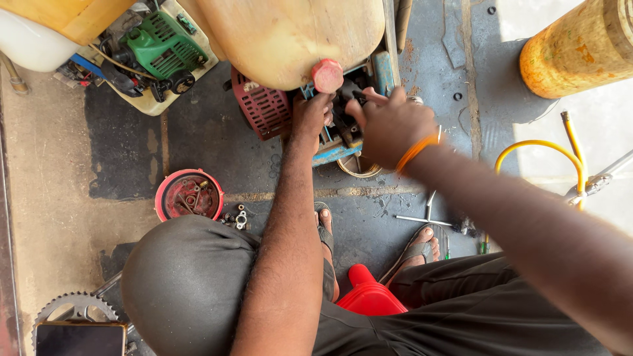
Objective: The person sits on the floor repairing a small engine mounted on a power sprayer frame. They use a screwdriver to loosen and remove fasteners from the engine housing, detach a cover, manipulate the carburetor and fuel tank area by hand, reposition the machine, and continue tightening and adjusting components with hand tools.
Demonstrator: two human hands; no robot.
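My left hand (310,115) reaches into the small engine (343,122) beneath a yellowish sprayer tank (290,36) with a red cap (327,74). Its fingers press on the engine's dark parts; what they grip is hidden. My right hand (390,124), with an orange band at the wrist, is curled over the same engine from the right, fingers closed on a dark part there. A red engine cover (262,109) sits just left of my left hand. The engine rests on a blue frame (330,155).
A red round cover (189,194) holding small parts lies on the floor at left, with loose nuts (237,217) beside it. A second sprayer with a green engine (161,46) stands back left. Yellow hose (537,148), a metal wrench (422,217), a sprocket (72,306) and a red funnel (369,293) lie nearby.
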